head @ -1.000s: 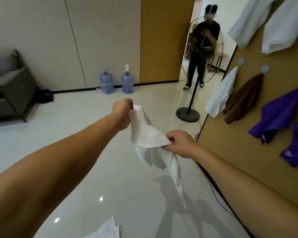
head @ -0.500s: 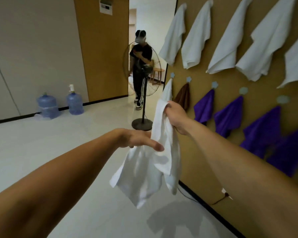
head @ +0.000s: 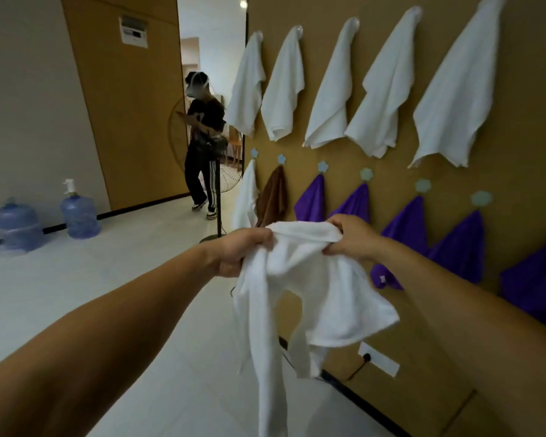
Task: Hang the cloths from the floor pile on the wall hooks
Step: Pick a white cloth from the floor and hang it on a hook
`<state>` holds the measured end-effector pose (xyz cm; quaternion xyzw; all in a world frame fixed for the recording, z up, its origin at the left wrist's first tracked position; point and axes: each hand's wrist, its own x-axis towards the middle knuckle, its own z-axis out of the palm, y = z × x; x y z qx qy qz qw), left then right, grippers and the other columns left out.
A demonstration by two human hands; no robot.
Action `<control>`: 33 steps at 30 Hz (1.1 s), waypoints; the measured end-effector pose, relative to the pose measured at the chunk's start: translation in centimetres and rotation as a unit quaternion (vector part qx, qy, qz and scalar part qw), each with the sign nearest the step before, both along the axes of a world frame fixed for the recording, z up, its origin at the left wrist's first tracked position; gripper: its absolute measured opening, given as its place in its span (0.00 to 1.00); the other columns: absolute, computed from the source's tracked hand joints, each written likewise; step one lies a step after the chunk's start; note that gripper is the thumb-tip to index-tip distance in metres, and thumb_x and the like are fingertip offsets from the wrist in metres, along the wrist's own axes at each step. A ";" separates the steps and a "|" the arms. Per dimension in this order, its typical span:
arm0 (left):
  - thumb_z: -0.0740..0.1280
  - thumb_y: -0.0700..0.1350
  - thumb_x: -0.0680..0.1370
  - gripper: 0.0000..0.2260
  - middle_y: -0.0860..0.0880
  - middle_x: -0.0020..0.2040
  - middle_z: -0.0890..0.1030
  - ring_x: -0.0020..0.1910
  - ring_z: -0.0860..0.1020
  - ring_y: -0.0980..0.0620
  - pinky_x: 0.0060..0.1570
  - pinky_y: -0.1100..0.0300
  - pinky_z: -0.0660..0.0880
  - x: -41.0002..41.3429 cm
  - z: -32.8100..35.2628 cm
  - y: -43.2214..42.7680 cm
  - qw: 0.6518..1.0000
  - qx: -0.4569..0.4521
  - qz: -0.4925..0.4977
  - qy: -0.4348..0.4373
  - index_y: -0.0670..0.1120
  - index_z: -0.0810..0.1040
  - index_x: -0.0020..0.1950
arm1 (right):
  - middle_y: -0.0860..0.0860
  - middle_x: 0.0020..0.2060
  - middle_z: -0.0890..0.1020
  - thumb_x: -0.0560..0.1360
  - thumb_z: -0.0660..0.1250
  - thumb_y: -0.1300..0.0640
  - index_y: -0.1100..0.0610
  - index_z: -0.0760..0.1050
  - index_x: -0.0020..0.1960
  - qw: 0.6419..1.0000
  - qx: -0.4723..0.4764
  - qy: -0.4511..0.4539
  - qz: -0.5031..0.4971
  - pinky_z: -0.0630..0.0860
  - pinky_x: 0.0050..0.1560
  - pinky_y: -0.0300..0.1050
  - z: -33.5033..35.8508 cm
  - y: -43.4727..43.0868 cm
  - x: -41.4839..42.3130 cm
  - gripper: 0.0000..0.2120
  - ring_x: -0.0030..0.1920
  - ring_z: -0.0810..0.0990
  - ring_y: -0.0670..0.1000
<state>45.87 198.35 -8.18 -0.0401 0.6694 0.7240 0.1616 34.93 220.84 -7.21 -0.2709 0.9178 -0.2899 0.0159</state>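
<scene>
A white cloth (head: 309, 298) hangs in front of me, stretched between both hands along its top edge. My left hand (head: 240, 252) grips its left corner and my right hand (head: 352, 238) pinches the right part. Behind them stands the brown wall (head: 501, 127) with two rows of hooks. Several white cloths (head: 379, 99) hang on the upper row. On the lower row of pale flower-shaped hooks (head: 366, 174) hang a white cloth (head: 245, 197), a brown cloth (head: 273, 197) and several purple cloths (head: 353, 201). The floor pile is out of view.
A person in black (head: 204, 146) stands in the doorway beside a standing fan (head: 218, 197). Two blue water bottles (head: 79, 212) sit against the left wall. A wall socket with a plug (head: 377, 357) is low on the brown wall.
My left hand, open half a second ago, has closed on the cloth's left corner. The cloth is now spread between both hands, and my view has turned further toward the hook wall.
</scene>
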 end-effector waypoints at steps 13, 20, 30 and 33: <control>0.63 0.46 0.77 0.16 0.39 0.55 0.80 0.54 0.80 0.42 0.59 0.50 0.76 -5.4 1.3 12.2 0.994 0.073 -0.079 -0.031 0.38 0.79 0.60 | 0.54 0.41 0.78 0.76 0.67 0.43 0.55 0.72 0.51 0.954 -0.223 -0.136 -0.147 0.74 0.33 0.45 -3.9 8.4 -3.8 0.15 0.34 0.79 0.51; 0.64 0.49 0.77 0.23 0.39 0.54 0.81 0.50 0.80 0.43 0.52 0.50 0.77 -8.6 1.8 14.5 0.982 0.174 0.067 0.018 0.40 0.71 0.69 | 0.51 0.34 0.81 0.78 0.59 0.38 0.56 0.78 0.48 0.902 -0.349 -0.150 -0.206 0.70 0.34 0.43 -6.7 12.5 -4.1 0.22 0.33 0.78 0.50; 0.59 0.51 0.80 0.24 0.38 0.68 0.73 0.68 0.71 0.41 0.70 0.46 0.64 -12.7 5.2 19.5 0.966 0.254 -0.021 0.051 0.38 0.70 0.70 | 0.59 0.62 0.80 0.77 0.60 0.37 0.58 0.79 0.62 0.753 -0.447 -0.460 -0.149 0.74 0.61 0.55 -7.6 15.8 -1.9 0.28 0.59 0.79 0.59; 0.60 0.51 0.79 0.22 0.38 0.63 0.78 0.63 0.76 0.41 0.63 0.46 0.71 -14.1 5.5 19.5 0.976 0.209 -0.033 0.060 0.38 0.73 0.67 | 0.61 0.62 0.79 0.80 0.62 0.52 0.63 0.76 0.64 0.759 -0.461 -0.433 -0.156 0.70 0.67 0.56 -7.0 15.8 -1.2 0.19 0.61 0.77 0.61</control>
